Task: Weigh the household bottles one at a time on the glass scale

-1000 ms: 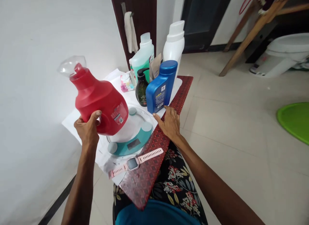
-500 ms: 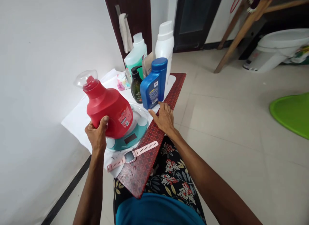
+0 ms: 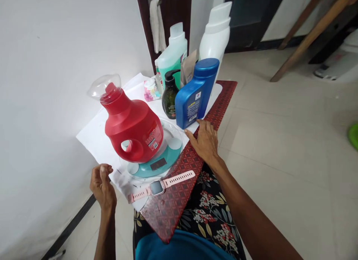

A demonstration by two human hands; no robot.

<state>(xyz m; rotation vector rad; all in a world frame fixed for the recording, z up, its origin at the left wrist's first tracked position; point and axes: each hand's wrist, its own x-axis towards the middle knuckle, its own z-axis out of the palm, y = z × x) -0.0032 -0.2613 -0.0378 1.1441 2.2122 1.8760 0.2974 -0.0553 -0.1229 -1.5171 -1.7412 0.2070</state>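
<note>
A red jug [image 3: 131, 124] with a clear cap stands upright on a teal glass scale [image 3: 156, 161]. My left hand [image 3: 102, 185] hovers below and left of the jug, apart from it, with its fingers loosely curled and nothing in them. My right hand [image 3: 205, 140] lies flat with its fingers spread on a red patterned board [image 3: 179, 193], its fingertips beside the base of a blue bottle [image 3: 195, 92]. A pink wristwatch [image 3: 160, 186] lies in front of the scale.
Behind the scale stand a dark pump bottle [image 3: 169, 94], a green-filled bottle [image 3: 172, 55], a tall white bottle [image 3: 216, 29] and a small floral packet [image 3: 151, 90], all on white paper [image 3: 93, 135]. A white wall runs along the left. Tiled floor lies to the right.
My left hand lowered the red jug onto the scale, let go of it and drew back toward me. My right hand stayed on the board.
</note>
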